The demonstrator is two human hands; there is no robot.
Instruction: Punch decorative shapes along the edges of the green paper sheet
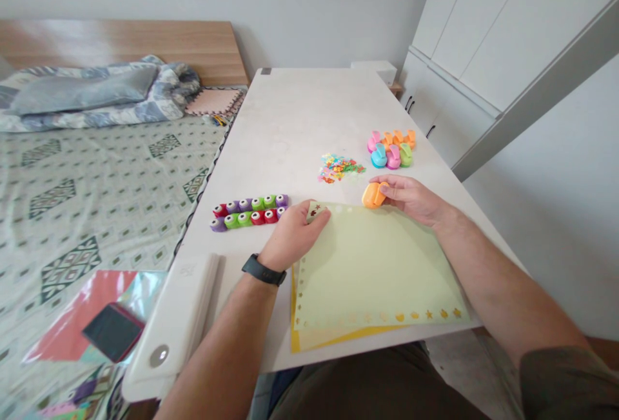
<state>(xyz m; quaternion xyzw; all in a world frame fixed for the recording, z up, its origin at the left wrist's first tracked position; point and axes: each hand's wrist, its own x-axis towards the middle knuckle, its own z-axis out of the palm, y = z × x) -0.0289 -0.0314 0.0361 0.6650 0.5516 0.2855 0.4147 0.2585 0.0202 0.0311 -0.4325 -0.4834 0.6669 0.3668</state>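
My left hand [293, 235] rests on the far left corner of a pale yellow-green paper sheet [377, 271], fingers curled and pinching that corner. A black watch sits on that wrist. My right hand [411, 197] grips an orange paper punch [373, 195] at the sheet's far edge. The sheet has punched shapes along its left and near edges and lies on a darker yellow sheet [309, 339].
Two rows of small round punches [249, 211] lie left of my left hand. A pile of coloured paper cut-outs [338, 168] and a cluster of larger punches [391, 149] sit farther back on the white table [290, 117]. A bed [97, 181] stands on the left.
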